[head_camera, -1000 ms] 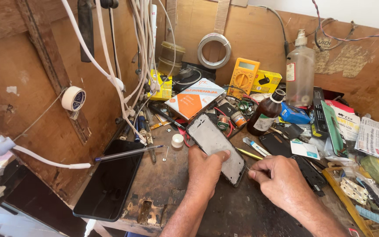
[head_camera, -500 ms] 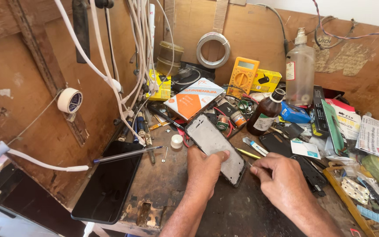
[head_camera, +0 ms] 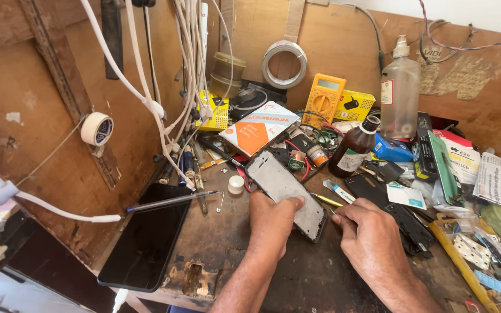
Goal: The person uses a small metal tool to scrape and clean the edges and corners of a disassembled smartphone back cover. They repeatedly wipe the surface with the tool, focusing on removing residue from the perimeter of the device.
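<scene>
My left hand (head_camera: 272, 218) grips the near end of a grey phone frame (head_camera: 280, 186) that lies at a slant on the dark wooden workbench (head_camera: 215, 237), thumb across its face. Beside the frame's lower right edge, my right hand (head_camera: 372, 240) pinches a thin yellow-handled tool (head_camera: 327, 201), with its tip at the frame's side. A black phone screen (head_camera: 146, 240) lies flat at the bench's left front corner, with a thin metal rod (head_camera: 175, 201) resting across its top end.
Clutter fills the back: an orange and white box (head_camera: 259, 127), yellow multimeter (head_camera: 323, 99), brown bottle (head_camera: 352, 152), clear spray bottle (head_camera: 399, 93), tape rolls (head_camera: 97, 128), hanging white cables (head_camera: 189, 69). Black phone parts (head_camera: 407, 223) and a tray of small bits (head_camera: 482, 255) lie right.
My right hand has shifted slightly left, closer to the frame's edge. My left hand and the frame stay in place.
</scene>
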